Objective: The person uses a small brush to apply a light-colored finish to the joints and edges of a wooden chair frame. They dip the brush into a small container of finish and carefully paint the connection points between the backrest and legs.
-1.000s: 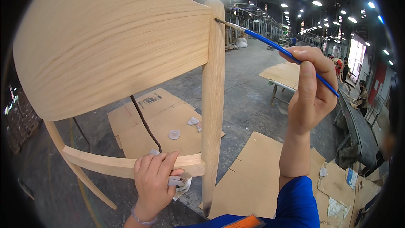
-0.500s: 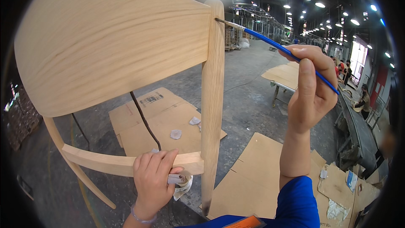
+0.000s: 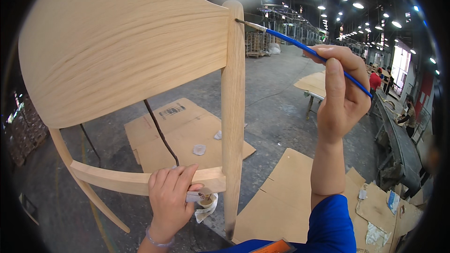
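Chair (image 3: 125,72): in front of the person; what carries it cannot be told. In view, its right post (image 3: 233,112) ends beside the near left corner of the cardboard (image 3: 276,197) on the floor.
Brush (image 3: 293,41): dark tip at the post's upper end, seemingly touching, just right of the joint with the panel (image 3: 93,42).
Right hand (image 3: 341,91): fingers pinching the blue handle.
Left hand (image 3: 169,197): fingers gripping the rail (image 3: 110,179), with a pale strip (image 3: 192,197) at the thumb.
Cup (image 3: 206,202): just below that hand, white paper around it; whether held, cannot tell.
Panel and rail, done: pale, even grain; shaped and joined, no brushed coat visible.
Post, in hand: probably a small touch-up at one spot, seemingly unfinished while the tip is there.
Rest, left: cannot tell whether other spots need brushing; the far side is hidden.
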Available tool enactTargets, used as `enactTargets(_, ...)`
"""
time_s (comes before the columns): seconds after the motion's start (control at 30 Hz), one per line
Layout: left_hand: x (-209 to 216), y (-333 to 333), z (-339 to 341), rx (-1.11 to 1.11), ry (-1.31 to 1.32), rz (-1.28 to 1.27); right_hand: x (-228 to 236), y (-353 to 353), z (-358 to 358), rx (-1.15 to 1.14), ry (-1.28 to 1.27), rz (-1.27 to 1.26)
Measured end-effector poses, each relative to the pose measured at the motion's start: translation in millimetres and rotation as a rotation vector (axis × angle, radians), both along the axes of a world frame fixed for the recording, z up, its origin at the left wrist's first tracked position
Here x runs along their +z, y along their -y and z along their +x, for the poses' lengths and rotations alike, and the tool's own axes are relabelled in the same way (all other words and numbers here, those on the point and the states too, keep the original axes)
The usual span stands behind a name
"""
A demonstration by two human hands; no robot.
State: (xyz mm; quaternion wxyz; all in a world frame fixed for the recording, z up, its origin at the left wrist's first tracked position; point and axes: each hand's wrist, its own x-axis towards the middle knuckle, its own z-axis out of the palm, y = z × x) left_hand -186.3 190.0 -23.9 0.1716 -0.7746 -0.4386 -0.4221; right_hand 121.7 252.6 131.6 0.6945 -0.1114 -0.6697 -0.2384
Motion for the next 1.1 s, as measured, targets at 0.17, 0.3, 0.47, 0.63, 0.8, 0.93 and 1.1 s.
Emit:
enactTargets(0.17, -1, -3, -7, 0.011, -0.043, 0.002, 0, -3, -3, -0.047, 0.026, -0.01)
enactTargets(0.3, -3, -5, -11, 0.017, -0.046, 0.003, -1, -6, -7, -0.054, 0.019, -0.01)
enactTargets(0.47, -1, -5, -13, 0.02, -0.049, 0.01, 0, -6, -13, -0.059, 0.015, -0.008)
enactTargets(0.63, -1, -9, -14, 0.018, 0.005, -0.003, -8, -10, -19, 0.176, -0.158, 0.026)
enactTargets(0.8, -6, -31, -24, 0.02, -0.015, 0.065, -67, -6, -19, 0.301, -0.352, 0.001)
enactTargets(0.93, -17, -54, -35, 0.039, -0.026, 0.099, -167, 1, -36, 0.349, -0.498, -0.278)
enactTargets(1.1, -35, -77, -49, 0.084, -0.072, 0.147, -317, 30, -47, 0.408, -0.751, -0.919)
